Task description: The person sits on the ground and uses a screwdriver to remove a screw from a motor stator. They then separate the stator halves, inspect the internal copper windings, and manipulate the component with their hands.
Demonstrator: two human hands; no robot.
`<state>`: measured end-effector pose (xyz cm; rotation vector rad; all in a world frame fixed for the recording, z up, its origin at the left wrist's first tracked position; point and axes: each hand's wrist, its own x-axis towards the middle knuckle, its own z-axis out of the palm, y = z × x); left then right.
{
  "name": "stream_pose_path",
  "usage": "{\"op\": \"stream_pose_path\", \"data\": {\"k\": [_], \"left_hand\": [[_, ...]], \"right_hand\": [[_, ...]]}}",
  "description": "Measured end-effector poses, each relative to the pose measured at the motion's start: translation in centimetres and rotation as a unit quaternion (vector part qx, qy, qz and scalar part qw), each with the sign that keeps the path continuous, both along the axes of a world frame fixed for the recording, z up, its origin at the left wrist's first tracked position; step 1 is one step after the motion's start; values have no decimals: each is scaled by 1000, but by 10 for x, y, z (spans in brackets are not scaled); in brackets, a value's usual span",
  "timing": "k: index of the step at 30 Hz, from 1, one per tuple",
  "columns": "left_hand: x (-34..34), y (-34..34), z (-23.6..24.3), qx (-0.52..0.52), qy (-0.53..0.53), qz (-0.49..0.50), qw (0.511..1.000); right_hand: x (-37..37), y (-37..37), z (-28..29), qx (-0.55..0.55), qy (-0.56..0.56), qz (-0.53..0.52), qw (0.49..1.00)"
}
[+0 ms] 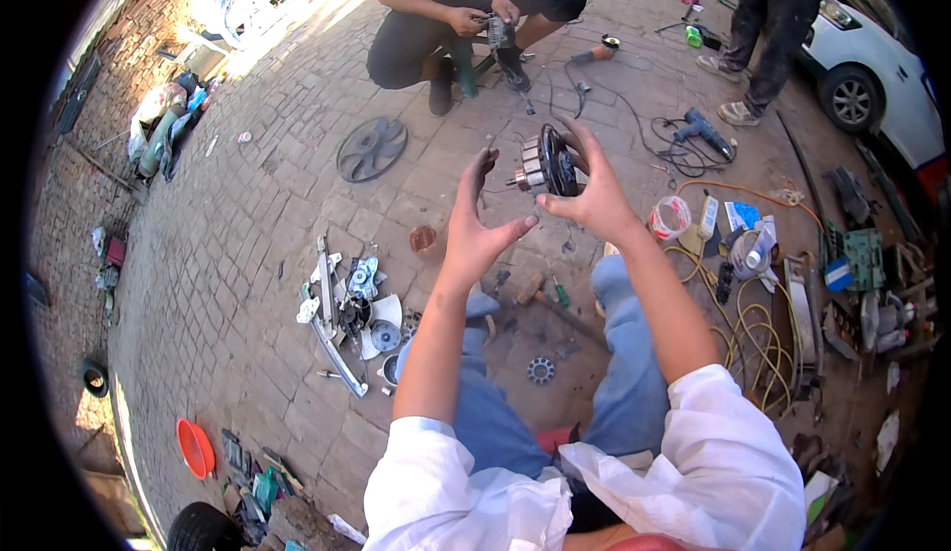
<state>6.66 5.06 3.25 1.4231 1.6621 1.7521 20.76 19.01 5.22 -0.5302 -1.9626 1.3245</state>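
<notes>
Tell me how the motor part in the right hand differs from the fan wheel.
The motor part is up in the right hand; the fan wheel lies on the ground. The motor part is chunky, with a shaft; the fan wheel is flat, with blades inside a ring. Both look roundish.

The motor part point(536, 166) shows bare metal with a slight shine. Rough, matt blocks form the paving point(238, 283). The fan point(373, 147) looks dull plastic, the basin point(196, 449) smooth plastic. Jeans point(626, 303) are soft denim, the shirt point(733, 452) crumpled cloth, the car point(884, 70) glossy.
</notes>
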Motion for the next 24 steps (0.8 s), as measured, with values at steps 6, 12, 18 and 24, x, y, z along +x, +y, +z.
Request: {"op": "stream_pose_path", "data": {"k": [6, 12, 18, 24], "left_hand": [[-1, 24, -11, -50, -102, -137, 984], [34, 35, -6, -45, -163, -210, 963], [64, 29, -29, 47, -134, -165, 976], [62, 29, -35, 79, -94, -106, 987]], "right_hand": [[36, 18, 4, 14, -26, 65, 997], [52, 22, 5, 43, -75, 104, 991], [67, 22, -6, 25, -75, 169, 982], [56, 13, -8, -57, -42, 181, 981]]}}
